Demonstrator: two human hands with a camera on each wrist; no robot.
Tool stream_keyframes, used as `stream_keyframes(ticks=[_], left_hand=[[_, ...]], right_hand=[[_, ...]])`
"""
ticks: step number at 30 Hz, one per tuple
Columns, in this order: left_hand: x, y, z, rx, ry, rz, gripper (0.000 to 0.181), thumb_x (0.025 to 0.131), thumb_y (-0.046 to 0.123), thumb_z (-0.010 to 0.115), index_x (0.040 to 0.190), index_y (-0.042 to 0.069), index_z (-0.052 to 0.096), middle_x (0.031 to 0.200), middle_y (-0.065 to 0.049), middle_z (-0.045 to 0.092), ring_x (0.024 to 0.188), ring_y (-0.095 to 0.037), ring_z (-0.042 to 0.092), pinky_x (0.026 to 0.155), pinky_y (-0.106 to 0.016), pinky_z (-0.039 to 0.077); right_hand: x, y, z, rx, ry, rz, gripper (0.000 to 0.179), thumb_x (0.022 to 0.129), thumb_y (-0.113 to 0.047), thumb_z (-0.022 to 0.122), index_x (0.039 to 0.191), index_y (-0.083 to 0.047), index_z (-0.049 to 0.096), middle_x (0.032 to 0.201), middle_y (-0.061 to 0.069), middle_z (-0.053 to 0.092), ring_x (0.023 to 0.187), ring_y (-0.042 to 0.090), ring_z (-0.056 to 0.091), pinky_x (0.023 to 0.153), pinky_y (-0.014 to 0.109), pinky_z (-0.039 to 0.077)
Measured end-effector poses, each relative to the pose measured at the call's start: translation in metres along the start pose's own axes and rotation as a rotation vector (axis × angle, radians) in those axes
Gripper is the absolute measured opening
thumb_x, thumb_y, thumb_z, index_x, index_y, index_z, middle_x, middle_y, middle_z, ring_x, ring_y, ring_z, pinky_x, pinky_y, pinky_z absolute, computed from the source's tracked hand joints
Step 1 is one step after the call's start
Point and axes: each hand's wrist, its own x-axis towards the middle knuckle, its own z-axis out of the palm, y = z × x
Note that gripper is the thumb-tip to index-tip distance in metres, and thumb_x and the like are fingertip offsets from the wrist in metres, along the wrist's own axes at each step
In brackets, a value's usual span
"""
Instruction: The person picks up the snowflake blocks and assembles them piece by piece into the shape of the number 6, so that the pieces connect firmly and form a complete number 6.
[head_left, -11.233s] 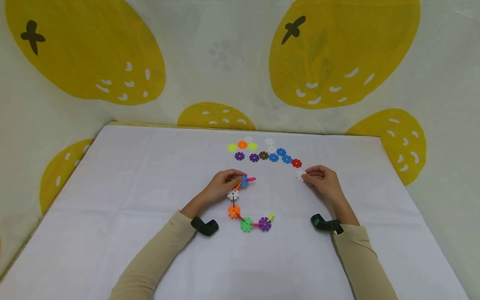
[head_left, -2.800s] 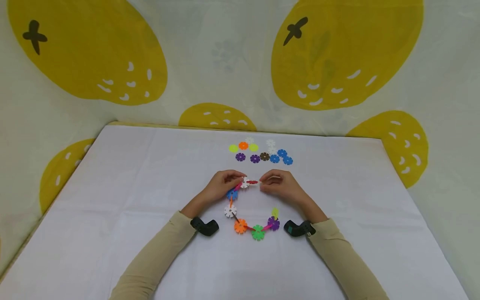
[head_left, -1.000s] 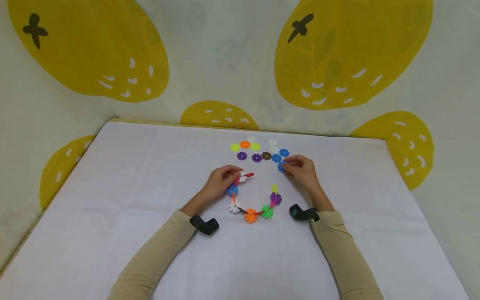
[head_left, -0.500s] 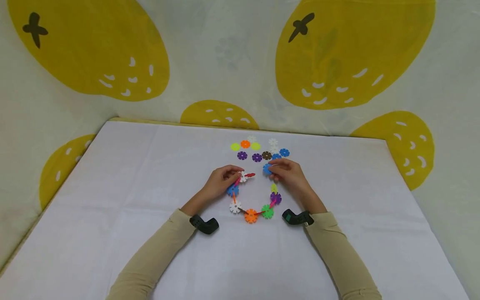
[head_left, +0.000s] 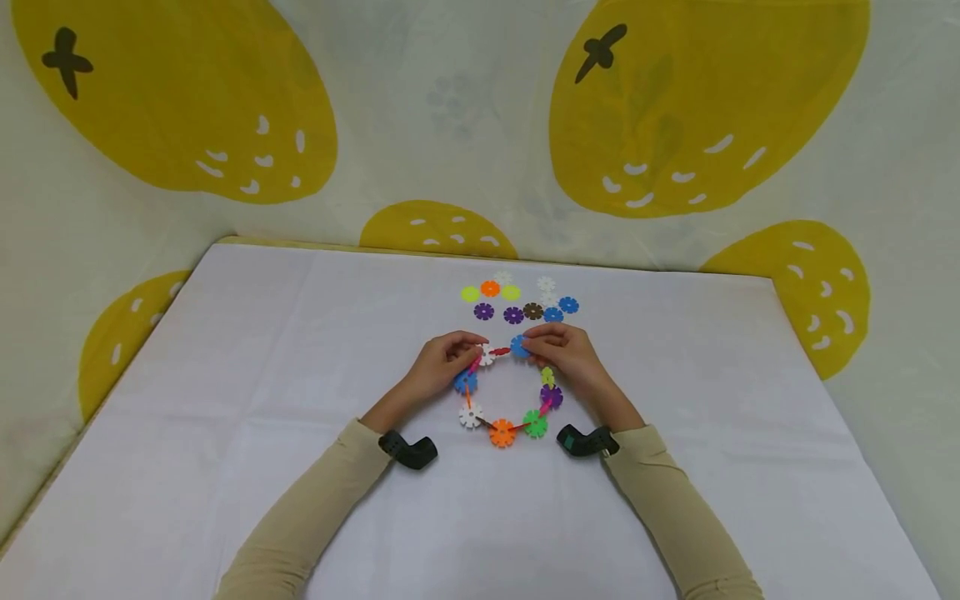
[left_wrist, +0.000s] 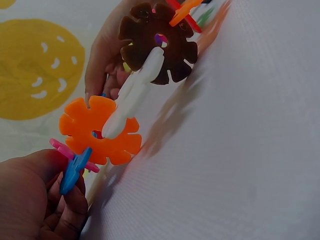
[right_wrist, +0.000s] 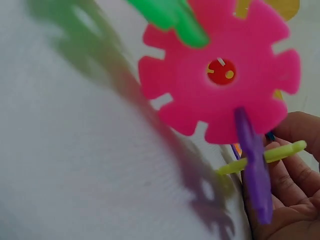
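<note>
a pale cloth (head_left: 442,125) with yellow fruit shapes hangs behind the white worktop (head_left: 300,342), and over its middle i see a left hand (head_left: 441,364) and a right hand (head_left: 567,360). between them and nearer curves a chain (head_left: 502,432) of notched discs, its far left part pinched in the left fingers. farther off lie loose discs (head_left: 533,311), 2 of them purple. the right fingers pinch 1 blue disc (head_left: 518,346), just beside the chain's red disc (head_left: 502,352).
</note>
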Motion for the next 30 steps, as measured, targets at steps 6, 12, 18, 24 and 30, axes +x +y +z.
stream_keyframes(ticks=[6,12,18,24,30], left_hand=[[0.000,-0.001,0.000,-0.007,0.003,0.013,0.026,0.098,0.017,0.060,0.120,0.004,0.067,0.098,-0.010,0.070,0.076,-0.011,0.058,0.068,-0.022,0.047],[-0.001,-0.001,0.000,-0.026,0.011,0.024,0.026,0.099,0.015,0.059,0.120,0.002,0.067,0.101,-0.012,0.070,0.078,-0.011,0.060,0.070,-0.022,0.048],[-0.001,0.000,0.000,-0.040,0.004,-0.001,0.025,0.098,0.016,0.060,0.119,0.004,0.067,0.100,-0.010,0.070,0.079,-0.011,0.060,0.071,-0.022,0.048],[-0.001,0.001,-0.001,-0.047,0.013,-0.001,0.025,0.097,0.013,0.061,0.118,0.000,0.068,0.104,-0.014,0.071,0.080,-0.010,0.063,0.072,-0.021,0.050],[0.000,0.000,0.001,-0.097,0.007,0.002,0.024,0.097,0.014,0.061,0.115,-0.002,0.067,0.101,-0.016,0.069,0.078,-0.009,0.060,0.070,-0.020,0.049]], right_hand=[[0.000,0.001,0.001,0.004,-0.002,-0.008,0.028,0.093,-0.010,0.067,0.113,0.007,0.060,0.084,-0.002,0.071,0.069,0.011,0.064,0.067,0.019,0.052],[0.002,0.002,-0.001,-0.048,-0.018,-0.019,0.025,0.092,-0.010,0.067,0.110,0.006,0.060,0.080,-0.001,0.071,0.068,0.011,0.063,0.066,0.019,0.052],[0.002,0.002,0.003,-0.051,-0.025,-0.014,0.025,0.092,-0.011,0.068,0.110,0.005,0.061,0.083,0.000,0.072,0.067,0.011,0.064,0.064,0.020,0.052],[0.002,0.000,0.009,-0.020,-0.008,-0.008,0.026,0.092,-0.007,0.067,0.112,0.009,0.061,0.085,0.002,0.072,0.066,0.011,0.065,0.063,0.019,0.052],[0.001,0.000,0.010,-0.022,-0.006,-0.011,0.024,0.091,-0.007,0.068,0.109,0.007,0.063,0.083,0.003,0.072,0.065,0.012,0.063,0.061,0.020,0.051]])
